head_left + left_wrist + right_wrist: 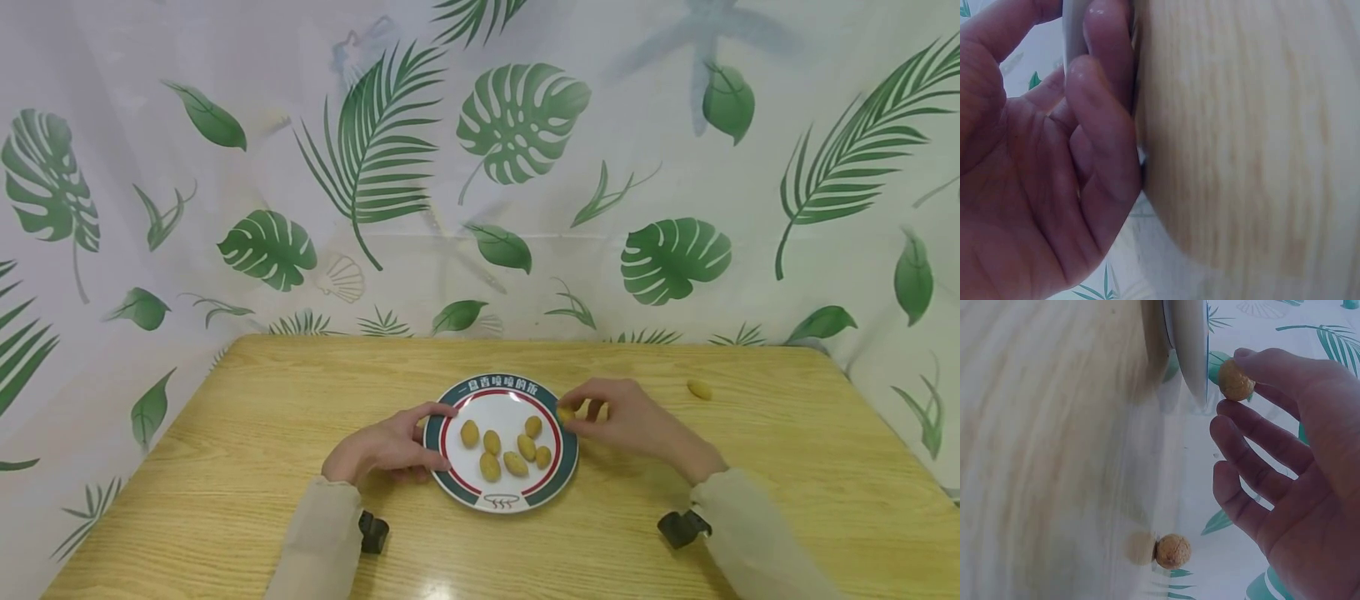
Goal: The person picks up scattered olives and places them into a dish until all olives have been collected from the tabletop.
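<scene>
A round plate (504, 498) with a dark green rim and a red ring stands on the table, several oval yellow-brown nuts (515, 463) spread over its white middle. My left hand (386, 443) grips its left side, thumb over the rim; in the left wrist view, curled fingers (1100, 106) tuck beneath the plate edge (1074, 31). Over the right rim, my right hand (626, 417) pinches another nut (566, 414) between thumb and fingertips. Its rough, wrinkled surface shows in the right wrist view, where the held nut (1236, 380) is beside the plate's edge (1190, 350).
One loose nut (700, 389) lies on the wooden table (247, 467) toward the back right, behind my right hand. A white curtain (420, 275) with green leaf prints hangs along the table's far edge. Black wrist straps (684, 528) sit at both sleeves.
</scene>
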